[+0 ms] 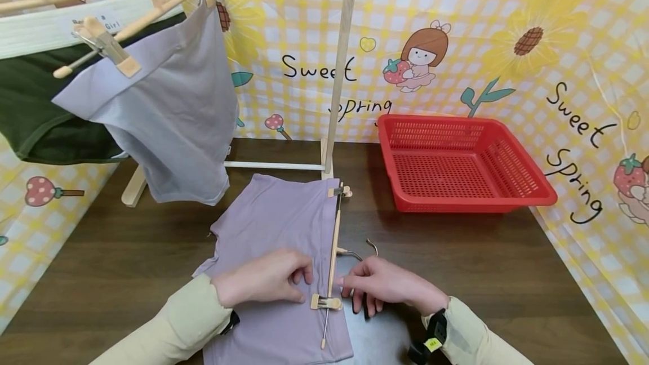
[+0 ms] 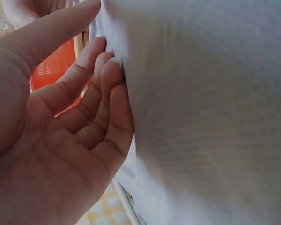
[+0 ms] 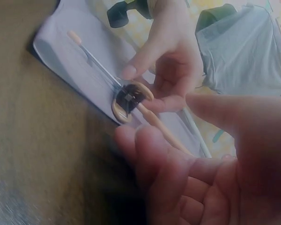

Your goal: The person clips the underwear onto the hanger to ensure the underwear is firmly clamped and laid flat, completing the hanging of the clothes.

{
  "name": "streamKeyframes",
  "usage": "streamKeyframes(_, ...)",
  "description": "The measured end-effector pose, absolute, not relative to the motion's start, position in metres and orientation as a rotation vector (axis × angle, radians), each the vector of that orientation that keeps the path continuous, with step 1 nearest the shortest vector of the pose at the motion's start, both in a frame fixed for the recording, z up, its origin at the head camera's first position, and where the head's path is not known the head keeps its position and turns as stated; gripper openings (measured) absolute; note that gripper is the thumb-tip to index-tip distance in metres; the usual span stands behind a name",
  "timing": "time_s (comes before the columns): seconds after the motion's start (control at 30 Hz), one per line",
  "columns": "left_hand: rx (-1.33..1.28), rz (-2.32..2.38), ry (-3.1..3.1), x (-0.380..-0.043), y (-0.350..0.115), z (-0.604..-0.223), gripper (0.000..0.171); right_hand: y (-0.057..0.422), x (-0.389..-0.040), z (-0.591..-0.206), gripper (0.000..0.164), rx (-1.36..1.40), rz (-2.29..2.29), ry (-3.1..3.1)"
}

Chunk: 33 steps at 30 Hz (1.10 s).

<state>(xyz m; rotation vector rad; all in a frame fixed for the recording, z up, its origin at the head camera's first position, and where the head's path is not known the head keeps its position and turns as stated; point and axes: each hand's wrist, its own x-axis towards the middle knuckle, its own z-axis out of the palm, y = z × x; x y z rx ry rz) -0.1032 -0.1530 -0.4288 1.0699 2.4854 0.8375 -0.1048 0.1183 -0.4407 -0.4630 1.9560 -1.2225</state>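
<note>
A lilac pair of underpants (image 1: pixel 279 213) lies flat on the table, its waistband along the right side. Along that waistband runs a wooden clip hanger (image 1: pixel 334 252), its metal hook pointing right. The far clip (image 1: pixel 339 191) and the near clip (image 1: pixel 326 302) both sit on the waistband. My left hand (image 1: pixel 266 281) rests on the fabric beside the near clip, fingers loosely bent; in the left wrist view its fingertips (image 2: pixel 113 70) touch the cloth. Just right of the hanger hovers my right hand (image 1: pixel 387 286), fingers loosely curled with nothing between them, close to the near clip (image 3: pixel 129 98).
At the upper left, grey underpants (image 1: pixel 177 94) and dark green underpants (image 1: pixel 45 106) hang from clip hangers. A wooden rack post (image 1: pixel 341 72) stands behind the lilac pair. On the back right of the table is a red plastic basket (image 1: pixel 471 201).
</note>
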Motion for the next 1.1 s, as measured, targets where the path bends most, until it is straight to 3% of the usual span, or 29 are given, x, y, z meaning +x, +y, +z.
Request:
streamKeyframes(0.4, 1.041, 0.837, 2.507, -0.099, -0.148, -0.431, 0.04, 0.11, -0.094, -0.44, 0.034, -0.479, -1.239, 2.016)
streamKeyframes(0.63, 1.021, 0.832, 2.517, -0.099, -0.149, -0.433, 0.042, 0.104, -0.092, -0.443, 0.015, -0.562, -1.281, 2.018)
streamKeyframes(0.97, 1.046, 0.814, 2.527, -0.097, -0.15, -0.435, 0.042, 0.117, -0.092, -0.433, 0.013, -0.686, -1.193, 2.121)
streamKeyframes(1.1, 1.132, 0.734, 2.542, -0.091, -0.145, -0.431, 0.035, 0.129, -0.092, -0.427, 0.013, -0.736, -1.112, 2.233)
